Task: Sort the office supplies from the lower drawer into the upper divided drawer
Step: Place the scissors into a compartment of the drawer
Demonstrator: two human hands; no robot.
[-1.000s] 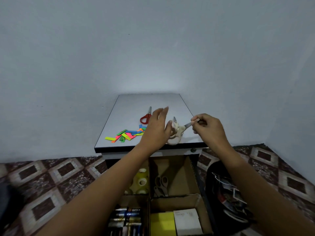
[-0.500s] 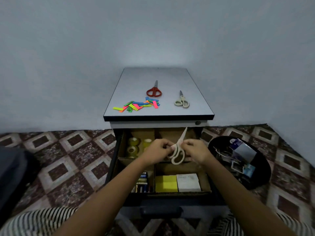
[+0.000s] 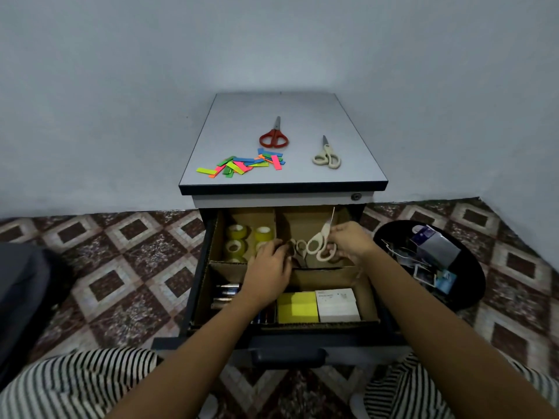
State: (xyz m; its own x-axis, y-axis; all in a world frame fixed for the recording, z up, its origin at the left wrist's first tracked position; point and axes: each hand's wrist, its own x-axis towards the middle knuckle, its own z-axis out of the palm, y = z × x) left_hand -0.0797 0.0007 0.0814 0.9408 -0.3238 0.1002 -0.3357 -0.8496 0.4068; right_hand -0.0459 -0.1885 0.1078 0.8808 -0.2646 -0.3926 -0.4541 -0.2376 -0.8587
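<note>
Head view: cream-handled scissors (image 3: 324, 234), blades together, upward, in right hand (image 3: 351, 244) pinch grip; left hand (image 3: 267, 273) grip unclear.

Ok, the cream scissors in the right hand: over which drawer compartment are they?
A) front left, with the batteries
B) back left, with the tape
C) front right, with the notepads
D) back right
D: the right hand pinches the cream scissors over the back right compartment, where other scissors already lie.
</note>
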